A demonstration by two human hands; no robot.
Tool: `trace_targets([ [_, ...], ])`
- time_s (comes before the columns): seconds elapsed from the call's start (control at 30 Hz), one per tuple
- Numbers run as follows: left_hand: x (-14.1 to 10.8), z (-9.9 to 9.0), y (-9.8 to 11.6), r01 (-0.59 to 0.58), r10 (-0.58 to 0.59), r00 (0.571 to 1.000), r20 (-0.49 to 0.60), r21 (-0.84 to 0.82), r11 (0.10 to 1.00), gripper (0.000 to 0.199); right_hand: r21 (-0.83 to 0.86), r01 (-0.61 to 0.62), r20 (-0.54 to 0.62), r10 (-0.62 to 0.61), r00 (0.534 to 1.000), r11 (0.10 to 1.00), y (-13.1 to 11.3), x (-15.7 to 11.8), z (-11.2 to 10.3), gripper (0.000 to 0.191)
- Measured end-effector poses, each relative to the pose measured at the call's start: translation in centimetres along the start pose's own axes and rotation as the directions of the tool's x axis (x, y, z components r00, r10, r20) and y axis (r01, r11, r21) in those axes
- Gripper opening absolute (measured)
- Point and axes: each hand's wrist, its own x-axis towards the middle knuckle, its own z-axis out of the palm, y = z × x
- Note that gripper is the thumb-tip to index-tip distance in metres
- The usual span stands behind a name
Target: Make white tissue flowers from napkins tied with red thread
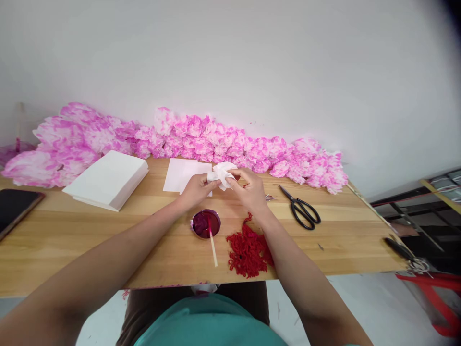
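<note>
Beyond the bowl (192, 227) and slightly right, the paper (222, 170) sits between left hand (196, 189) and right hand (252, 188) — each grip pinching one side, neither nearer — its crumple showing no clear long axis.

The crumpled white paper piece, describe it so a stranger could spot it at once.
Along the back of the light-brown wooden table runs a ruffled pink-and-white heap. In front of it, the left hand and right hand hold the crumpled white paper piece. Unlike the flat white sheets to its left, it is bunched and creased.
</note>
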Motion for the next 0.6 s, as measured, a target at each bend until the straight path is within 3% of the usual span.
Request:
trace_targets([
  [0.23, 0.1, -0.1, -0.7, -0.035, 0.036, 0.999, -0.037, 0.024, 0.999, 0.04, 0.083, -0.08, -0.219, 0.097, 0.971, 0.993, 0.3, 0.1, -0.5, 0.02],
  [0.33, 0.1, -0.1, -0.6, -0.026, 0.027, 0.996, -0.087, 0.005, 1.0, 0.038, -0.02, 0.024, -0.317, -0.029, 0.948, 1.0, -0.3, 0.1, -1.0, 0.014],
  [0.47, 0.1, 0.1, -0.3, -0.014, 0.009, 0.994, -0.11, -0.047, 0.999, 0.036, -0.134, 0.259, -0.219, -0.284, 0.933, 0.956, -1.2, 0.0, -1.1, 0.009],
  [0.6, -0.2, 0.2, -0.1, 0.0, -0.003, 0.993, -0.114, -0.023, 1.0, 0.037, -0.227, 0.31, -0.053, -0.33, 0.943, 0.923, -1.0, 0.0, -0.5, 0.017],
])
